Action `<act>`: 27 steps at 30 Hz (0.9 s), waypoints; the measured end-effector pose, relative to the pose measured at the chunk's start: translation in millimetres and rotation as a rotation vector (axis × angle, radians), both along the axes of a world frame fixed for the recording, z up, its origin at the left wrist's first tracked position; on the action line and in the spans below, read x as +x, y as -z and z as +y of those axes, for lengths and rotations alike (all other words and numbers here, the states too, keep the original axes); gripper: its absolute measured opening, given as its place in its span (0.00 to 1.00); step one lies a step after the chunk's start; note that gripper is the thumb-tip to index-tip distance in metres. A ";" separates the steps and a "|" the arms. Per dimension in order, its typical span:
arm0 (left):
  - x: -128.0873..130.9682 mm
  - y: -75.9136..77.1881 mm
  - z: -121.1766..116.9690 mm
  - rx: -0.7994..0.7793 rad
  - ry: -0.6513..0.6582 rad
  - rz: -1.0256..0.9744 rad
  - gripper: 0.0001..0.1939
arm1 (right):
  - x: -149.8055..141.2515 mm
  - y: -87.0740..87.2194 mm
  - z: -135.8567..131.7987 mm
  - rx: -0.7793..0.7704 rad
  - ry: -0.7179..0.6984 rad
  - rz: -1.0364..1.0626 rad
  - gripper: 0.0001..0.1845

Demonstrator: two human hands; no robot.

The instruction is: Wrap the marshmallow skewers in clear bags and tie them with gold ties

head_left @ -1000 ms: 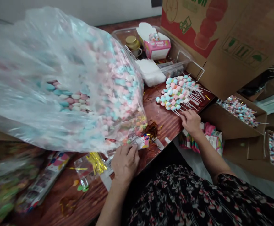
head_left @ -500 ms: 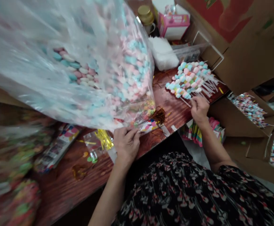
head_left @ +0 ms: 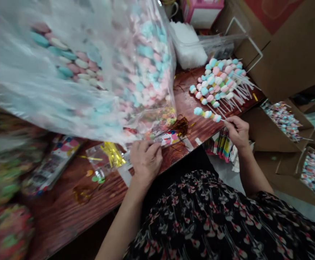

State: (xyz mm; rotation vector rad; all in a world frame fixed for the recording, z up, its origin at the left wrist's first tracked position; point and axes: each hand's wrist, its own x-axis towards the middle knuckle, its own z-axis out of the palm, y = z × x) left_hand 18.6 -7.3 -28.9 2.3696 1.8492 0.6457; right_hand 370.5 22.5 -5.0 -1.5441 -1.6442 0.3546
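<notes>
Nearest, on the worktop (head_left: 190,104): left hand (head_left: 146,162), fingers (head_left: 152,146) closed narrow on the edge of a printed clear packet (head_left: 168,138); right hand (head_left: 237,131), fingers (head_left: 229,122) pinched around the stick of a pastel candy skewer (head_left: 207,114), held just beside a pile of similar skewers (head_left: 217,79). Gold tinsel ties (head_left: 181,126) scattered between the hands. Farther left, a big clear bag of pastel candies (head_left: 136,61) raised above the packet. Far right, a cardboard box of skewers (head_left: 282,119).

Left hand (head_left: 146,162) palm down, fingers curled; right hand (head_left: 237,131) pinching, wrist angled.
</notes>
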 end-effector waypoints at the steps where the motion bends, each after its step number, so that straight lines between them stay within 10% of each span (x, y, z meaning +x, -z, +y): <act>1: -1.9 2.1 0.7 0.002 0.007 -0.019 0.09 | 4.8 -2.8 0.6 -0.016 -0.025 -0.011 0.09; 11: -12.1 0.5 -13.4 0.005 0.069 0.082 0.10 | 17.7 -96.9 36.5 -0.075 -0.443 -0.850 0.07; 27: -24.7 9.1 -5.2 0.037 0.064 -0.208 0.09 | -58.5 -129.9 64.2 -0.240 -0.745 -1.398 0.06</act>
